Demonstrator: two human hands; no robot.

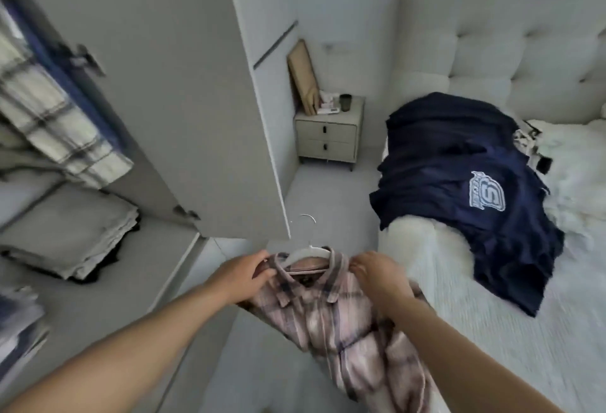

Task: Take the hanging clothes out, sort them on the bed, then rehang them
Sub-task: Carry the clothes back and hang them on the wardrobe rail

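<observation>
a pink plaid shirt (pixel 331 314) on a white hanger (pixel 306 253) is held up just left of the bed (pixel 492 330), above the floor. its left shoulder is gripped by the left hand (pixel 244 273) with curled fingers, and its right shoulder is pinched by the right hand (pixel 373 270). a navy garment (pixel 459 183) is spread on the bed. further left of the bed, an open wardrobe door (pixel 170 84) is seen.

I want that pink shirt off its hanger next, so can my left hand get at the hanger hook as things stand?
Probably yes. The left hand grips the pink plaid shirt at the collar, right beside the white hanger, whose hook sticks up uncovered. It would have to let go of the shirt first.
</observation>
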